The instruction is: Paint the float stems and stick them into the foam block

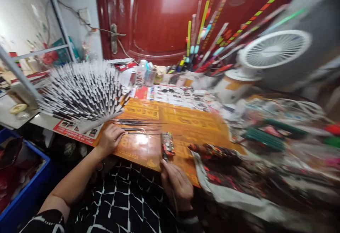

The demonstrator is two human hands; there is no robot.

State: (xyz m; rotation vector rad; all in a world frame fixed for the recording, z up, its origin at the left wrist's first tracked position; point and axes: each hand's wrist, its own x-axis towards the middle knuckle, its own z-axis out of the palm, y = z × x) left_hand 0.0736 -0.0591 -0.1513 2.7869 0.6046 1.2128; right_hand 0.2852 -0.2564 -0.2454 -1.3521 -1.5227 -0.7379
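Note:
My left hand [111, 140] is at the table's front edge, its fingers pinched on the near end of a thin dark stick [138, 133] that points right. Just beyond lie several similar dark sticks [132, 121], side by side. My right hand [177, 180] is closed at the front edge on a slim dark tool [161, 148] whose kind I cannot make out. Its upper part stands by the tip of the stick, beside a small paint-stained block [168, 144]. Left of the sticks, a large fan of black-and-white sticks [85, 91] spreads out over a pale holder [99, 121].
An amber mat [186, 123] covers the table. A white fan [276, 50] and containers of colourful rods [204, 34] stand at the back. A clear bottle [140, 74] is behind the mat. Blurred clutter and a stained roll [215, 151] lie right; a blue bin [32, 179] is lower left.

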